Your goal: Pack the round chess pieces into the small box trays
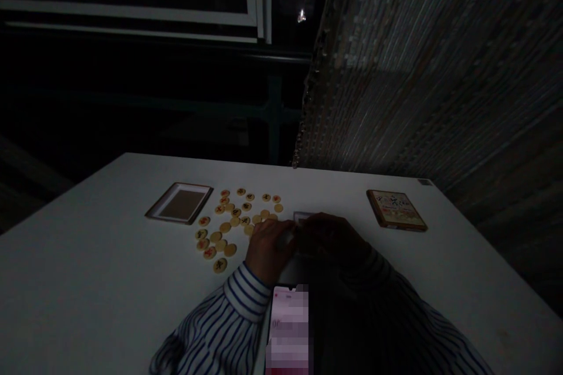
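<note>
Close together above the white table, my left hand [269, 246] and my right hand [336, 237] meet at the fingertips. The fingers of both are curled and closed, but dim light hides whatever lies between them. Just behind the fingers shows the edge of a pale flat tray or sheet [301, 214], mostly covered by my hands. Left of my left hand several round wooden Chinese chess pieces [225, 227] lie scattered, some with red or black characters upward, others plain side up.
An open shallow box part [181, 204] lies at the table's left. On the right is a flat box [398, 209] with printed characters. A lit phone [288, 328] sits near my forearms. A beaded string curtain [373, 70] hangs beyond the white table [109, 281].
</note>
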The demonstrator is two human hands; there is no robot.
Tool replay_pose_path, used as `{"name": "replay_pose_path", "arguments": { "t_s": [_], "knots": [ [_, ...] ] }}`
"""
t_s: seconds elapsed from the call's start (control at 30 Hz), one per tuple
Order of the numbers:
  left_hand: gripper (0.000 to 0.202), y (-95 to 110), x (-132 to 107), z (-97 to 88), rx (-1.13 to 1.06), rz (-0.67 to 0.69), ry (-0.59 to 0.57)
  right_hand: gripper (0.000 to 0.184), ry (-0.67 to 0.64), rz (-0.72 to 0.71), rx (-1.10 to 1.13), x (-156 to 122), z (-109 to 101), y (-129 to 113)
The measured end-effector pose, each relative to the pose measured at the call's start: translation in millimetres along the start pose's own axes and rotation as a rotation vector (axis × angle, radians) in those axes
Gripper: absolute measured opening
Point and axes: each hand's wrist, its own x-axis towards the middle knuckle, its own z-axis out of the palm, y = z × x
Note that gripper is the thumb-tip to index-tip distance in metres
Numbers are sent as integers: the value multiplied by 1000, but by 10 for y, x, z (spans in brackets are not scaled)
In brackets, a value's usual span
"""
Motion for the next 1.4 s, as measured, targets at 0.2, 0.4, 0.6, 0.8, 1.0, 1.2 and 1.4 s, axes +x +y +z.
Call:
{"name": "replay_pose_path", "arguments": {
  "t_s": [0.2,0.4,0.6,0.8,1.0,1.2,1.4],
  "knots": [
    [22,-16,-26,87,-22,-10,-15,16,-11,28,-59,16,16,93],
    [23,-19,-51,130,-137,-81,-52,23,-57,90,-65,14,13,59],
    [21,27,-38,88,-385,-284,-69,22,-48,73,-60,7,1,54],
    [22,46,-19,75,-542,-461,-68,22,-68,-37,-117,15,6,107],
    [21,78,14,61,-582,-560,-5,19,-135,-276,-406,20,12,103],
    [20,116,27,69,-583,-614,17,25,-102,-366,-720,-24,18,99],
    [21,102,9,81,-550,-576,-13,20,-98,-402,-766,-19,28,68]
  ]
}}
